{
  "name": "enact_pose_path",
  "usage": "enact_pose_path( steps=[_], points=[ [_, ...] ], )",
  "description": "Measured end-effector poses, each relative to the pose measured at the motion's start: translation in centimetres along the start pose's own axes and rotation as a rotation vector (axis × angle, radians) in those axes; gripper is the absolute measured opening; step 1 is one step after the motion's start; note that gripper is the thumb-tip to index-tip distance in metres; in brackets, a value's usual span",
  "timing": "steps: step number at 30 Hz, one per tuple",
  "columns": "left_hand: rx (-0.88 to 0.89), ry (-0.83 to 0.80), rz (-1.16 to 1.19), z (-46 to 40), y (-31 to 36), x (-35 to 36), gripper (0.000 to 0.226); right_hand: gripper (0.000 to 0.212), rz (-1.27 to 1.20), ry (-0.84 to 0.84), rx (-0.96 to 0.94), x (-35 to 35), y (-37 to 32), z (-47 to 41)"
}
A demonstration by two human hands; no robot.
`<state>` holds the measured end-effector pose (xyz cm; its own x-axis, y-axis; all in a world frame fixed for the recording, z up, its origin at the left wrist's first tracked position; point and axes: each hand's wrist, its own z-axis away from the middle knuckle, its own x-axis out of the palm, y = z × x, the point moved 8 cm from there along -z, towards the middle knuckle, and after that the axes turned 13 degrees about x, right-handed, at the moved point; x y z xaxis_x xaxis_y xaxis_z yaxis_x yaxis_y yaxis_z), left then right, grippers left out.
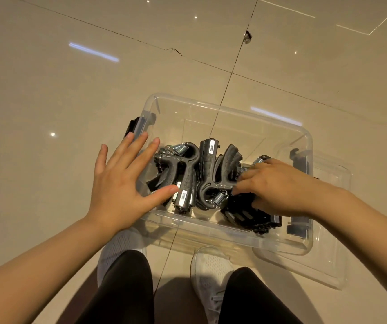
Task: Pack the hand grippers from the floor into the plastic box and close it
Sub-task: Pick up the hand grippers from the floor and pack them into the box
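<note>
Several black hand grippers (187, 174) fill the clear plastic box (225, 108) at frame centre, left hand (122, 181) spread flat, right hand (279, 185) curled onto one; likely stiff, springy, best taken by the handles.

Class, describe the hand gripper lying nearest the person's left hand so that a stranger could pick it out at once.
Find the clear plastic box on the tiled floor, in front of the white shoes. Inside it, look at the pile of black hand grippers at the side by the open left hand. The one meant, the hand gripper, lies on top beside the thumb, its coiled metal spring pointing away from the person, its white label toward them.
</note>
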<state>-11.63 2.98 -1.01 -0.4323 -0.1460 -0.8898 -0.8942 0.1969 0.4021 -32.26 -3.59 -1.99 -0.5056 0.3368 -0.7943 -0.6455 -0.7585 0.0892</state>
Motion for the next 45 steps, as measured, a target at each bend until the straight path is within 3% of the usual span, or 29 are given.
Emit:
enact_pose_path(
  steps=[4, 7, 11, 20, 29, 36, 40, 45],
  points=[
    [-0.011, 0.038, 0.013, 0.3, -0.1, -0.1, 0.084, 0.074, -0.187, 0.237, -0.031, -4.0, -4.5, -3.4],
    [-0.018, 0.055, 0.034, 0.3, -0.2, -0.3, 0.082, 0.097, 0.003, 0.201, -0.083, -4.0, -7.2, -6.6],
    [-0.020, 0.063, 0.061, 0.3, -0.3, -0.3, 0.080, 0.082, -0.023, 0.095, -0.157, -2.7, -7.6, -8.4],
    [-0.001, 0.063, 0.065, 0.2, -0.4, 0.0, 0.078, 0.062, -0.090, 0.149, -0.112, -3.9, -6.2, -10.1],
    [0.002, 0.082, 0.086, 0.1, -0.5, -0.1, 0.077, 0.089, -0.358, 0.152, -0.038, -3.3, -6.5, -12.6],
    [0.001, 0.091, 0.080, 0.0, -0.4, -0.2, 0.073, 0.104, -0.362, 0.072, -0.037, -3.0, -6.3, -13.3],
    [-0.007, 0.075, 0.082, 0.0, -0.5, -0.2, 0.073, 0.096, -0.340, 0.022, -0.067, -3.7, -6.5, -14.6],
    [-0.009, 0.071, 0.085, 0.0, -0.6, -0.2, 0.072, 0.091, -0.491, 0.023, -0.115, -3.2, -6.5, -14.0]
  ],
)
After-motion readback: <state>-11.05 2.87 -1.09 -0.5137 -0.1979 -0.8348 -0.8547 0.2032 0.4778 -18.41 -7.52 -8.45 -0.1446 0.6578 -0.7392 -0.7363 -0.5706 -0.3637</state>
